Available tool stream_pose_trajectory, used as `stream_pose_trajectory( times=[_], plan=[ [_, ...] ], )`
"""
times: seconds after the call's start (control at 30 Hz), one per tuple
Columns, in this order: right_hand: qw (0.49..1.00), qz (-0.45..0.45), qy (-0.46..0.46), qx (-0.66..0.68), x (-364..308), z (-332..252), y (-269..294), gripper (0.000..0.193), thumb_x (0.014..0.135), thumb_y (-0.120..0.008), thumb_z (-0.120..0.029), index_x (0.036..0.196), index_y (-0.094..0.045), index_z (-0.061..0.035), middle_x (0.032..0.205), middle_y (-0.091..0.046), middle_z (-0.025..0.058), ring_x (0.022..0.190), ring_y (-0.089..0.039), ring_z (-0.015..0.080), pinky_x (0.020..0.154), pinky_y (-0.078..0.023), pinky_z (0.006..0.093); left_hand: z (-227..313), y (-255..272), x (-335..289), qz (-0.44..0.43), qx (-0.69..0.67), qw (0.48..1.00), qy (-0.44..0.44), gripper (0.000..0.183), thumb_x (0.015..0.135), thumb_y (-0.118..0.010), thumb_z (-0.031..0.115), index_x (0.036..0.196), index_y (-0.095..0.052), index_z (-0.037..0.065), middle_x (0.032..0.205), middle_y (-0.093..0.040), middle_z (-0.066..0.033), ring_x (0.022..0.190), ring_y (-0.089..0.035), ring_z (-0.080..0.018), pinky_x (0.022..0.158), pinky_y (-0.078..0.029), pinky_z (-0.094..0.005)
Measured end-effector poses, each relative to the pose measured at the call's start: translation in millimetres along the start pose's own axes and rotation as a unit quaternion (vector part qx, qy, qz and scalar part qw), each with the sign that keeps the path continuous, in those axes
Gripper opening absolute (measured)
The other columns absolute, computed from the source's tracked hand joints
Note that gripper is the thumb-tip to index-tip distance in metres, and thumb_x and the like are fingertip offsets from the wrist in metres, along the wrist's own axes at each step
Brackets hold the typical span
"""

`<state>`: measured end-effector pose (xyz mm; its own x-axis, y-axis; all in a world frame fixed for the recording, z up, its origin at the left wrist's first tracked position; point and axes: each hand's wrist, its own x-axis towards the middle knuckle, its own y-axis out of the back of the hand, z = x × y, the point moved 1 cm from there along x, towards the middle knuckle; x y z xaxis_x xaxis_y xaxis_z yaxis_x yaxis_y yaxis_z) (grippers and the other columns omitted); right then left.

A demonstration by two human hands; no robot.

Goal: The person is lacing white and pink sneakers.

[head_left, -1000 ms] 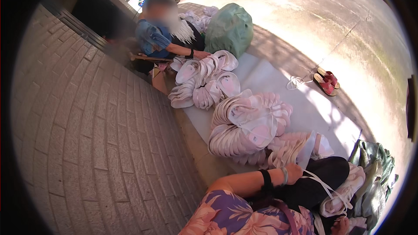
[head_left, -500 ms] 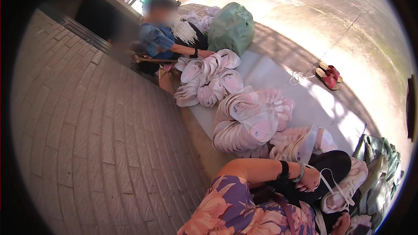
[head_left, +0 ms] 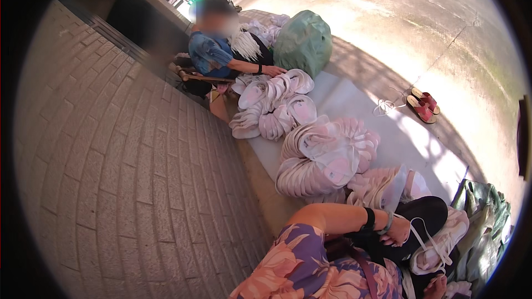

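Now lowered, my left hand grips the lace, slack toward the shoe; whether my right hand grips, I can't tell.

Shoe pc: wht w/ pale pink. Sleeve: purple, orange-pink flwrs. Bag: grn. Sandals: red.

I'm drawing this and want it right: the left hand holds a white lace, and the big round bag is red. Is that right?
Not quite: the big round bag is green, not red, as the head view shows. The left hand does hold a white lace.
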<state>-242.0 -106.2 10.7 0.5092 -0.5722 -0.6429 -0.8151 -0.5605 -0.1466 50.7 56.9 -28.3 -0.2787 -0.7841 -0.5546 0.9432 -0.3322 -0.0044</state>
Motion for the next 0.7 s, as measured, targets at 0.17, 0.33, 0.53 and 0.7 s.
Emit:
stream_pose_trajectory(
  times=[0.17,0.33,0.53,0.7],
  plan=[
    [0.885,-0.068,0.221,-0.403,-1.8,5.7,19.6,0.040,0.071,-0.058,-0.005,0.111,-0.055,0.0006,0.094,-0.054,0.0152,0.076,-0.055,0.0287,0.065,-0.047,0.0364,1.7,-2.4,3.5,0.006,0.032,0.999,0.015,0.018,0.073,-0.055,0.013,0.059,-0.061,0.003,0.051,-0.060,-0.0067,0.035,-0.054,-0.0156,0.036,-0.042,-0.0291],
    [0.974,0.014,0.065,-0.219,5.9,16.5,28.4,0.037,0.073,-0.058,-0.005,0.110,-0.055,-0.0004,0.097,-0.054,0.0123,0.080,-0.056,0.0250,0.068,-0.047,0.0353,-7.4,-7.3,4.5,0.018,0.015,1.000,-0.009,0.019,0.073,-0.054,0.012,0.058,-0.060,0.003,0.050,-0.060,-0.0073,0.035,-0.054,-0.0167,0.034,-0.042,-0.0285],
    [1.000,0.017,0.016,-0.016,7.1,6.0,5.6,0.012,0.082,-0.055,-0.006,0.094,-0.057,-0.0044,0.087,-0.057,0.0042,0.072,-0.053,0.0135,0.062,-0.045,0.0278,-9.8,-9.6,1.5,0.056,0.030,0.998,0.004,0.019,0.071,-0.059,0.014,0.055,-0.061,0.005,0.054,-0.062,-0.0095,0.040,-0.058,-0.0217,0.037,-0.047,-0.0326],
    [0.999,-0.017,0.019,0.021,11.3,2.8,7.6,0.016,0.084,-0.055,-0.013,0.098,-0.058,-0.0068,0.087,-0.059,0.0066,0.075,-0.055,0.0168,0.063,-0.046,0.0300,18.5,-2.4,-13.8,0.065,0.065,0.996,0.010,0.024,0.073,-0.058,0.015,0.052,-0.059,0.003,0.053,-0.062,-0.0089,0.043,-0.060,-0.0224,0.041,-0.049,-0.0351]
  ],
)
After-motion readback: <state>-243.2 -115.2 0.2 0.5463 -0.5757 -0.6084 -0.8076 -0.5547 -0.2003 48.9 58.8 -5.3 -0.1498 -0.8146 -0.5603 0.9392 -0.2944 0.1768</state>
